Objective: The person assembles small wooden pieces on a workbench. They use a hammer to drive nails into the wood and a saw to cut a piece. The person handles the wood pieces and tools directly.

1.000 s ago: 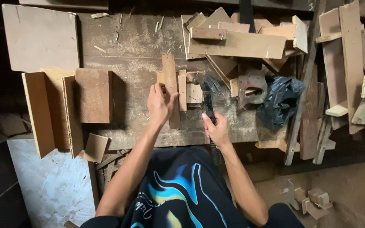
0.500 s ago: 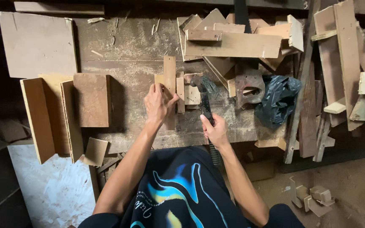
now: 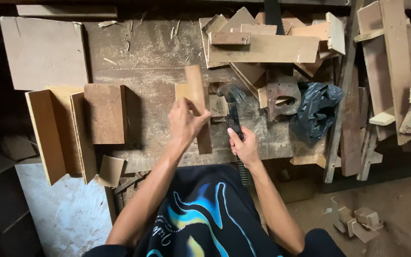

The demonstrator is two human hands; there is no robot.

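Two hands, left hand (image 3: 184, 123) on one wooden strip (image 3: 199, 105), right hand (image 3: 246, 147) gripping one hammer (image 3: 233, 110)

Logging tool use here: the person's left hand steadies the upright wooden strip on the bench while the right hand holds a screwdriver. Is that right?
Not quite. The head view shows the right hand gripping a hammer, not a screwdriver. The left hand does steady the wooden strip on the bench.

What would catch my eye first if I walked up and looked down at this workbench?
Most likely the two hands at the middle: the left hand grips a narrow wooden strip on the dusty workbench, while the right hand holds a dark hammer beside it. Next, the heap of wood offcuts at the back right, with a crumpled black plastic bag just below.
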